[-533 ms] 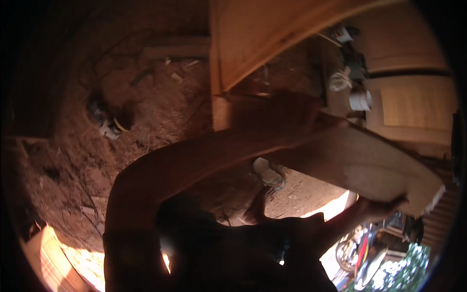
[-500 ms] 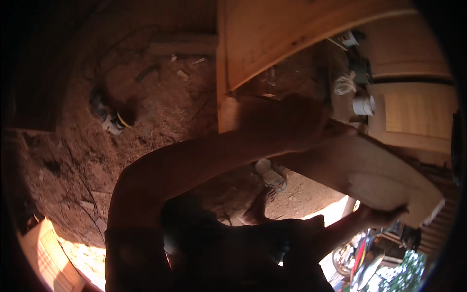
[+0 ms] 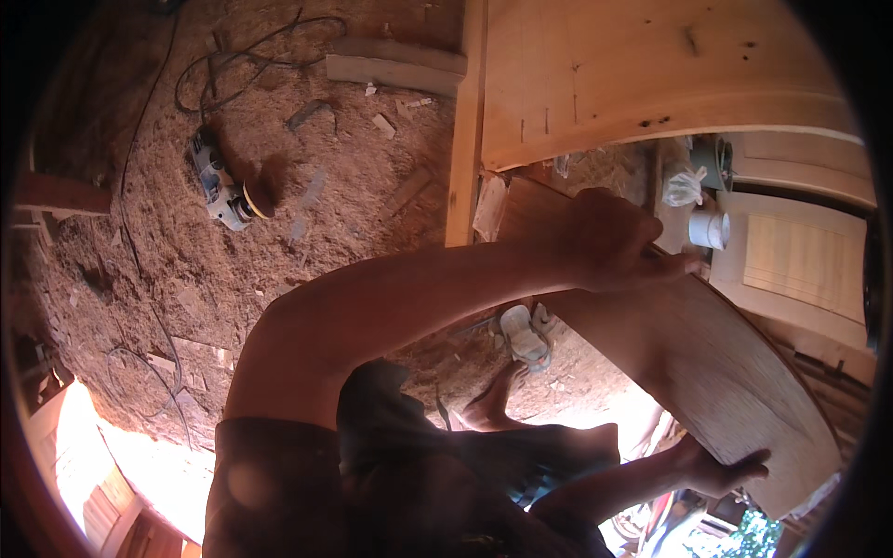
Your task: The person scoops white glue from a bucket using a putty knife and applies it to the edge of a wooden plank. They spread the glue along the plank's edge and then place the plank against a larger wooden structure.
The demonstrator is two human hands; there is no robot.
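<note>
A long wooden board (image 3: 712,363) with a curved far edge slants across the right side, held off the ground between my hands. My left hand (image 3: 619,240) reaches over from the left and is closed on its upper part, with the thumb along the far edge. Under the lower end, my right hand (image 3: 721,470) grips the near edge, its fingers partly hidden by the board. The upper left end of the board lies close to the corner of a large wooden panel (image 3: 577,70); whether they touch I cannot tell.
An angle grinder (image 3: 223,186) with a yellowish disc lies on the sawdust-strewn floor (image 3: 307,223) at left, with cords around it. A wood offcut (image 3: 395,70) lies beyond. A sandal (image 3: 524,337) sits near my bare foot (image 3: 493,400). A white tub (image 3: 709,229) stands by panelled doors (image 3: 805,260).
The view has shifted and brightened. The board's lower end has dropped in the picture, my right hand with it. Both hands keep their hold.
</note>
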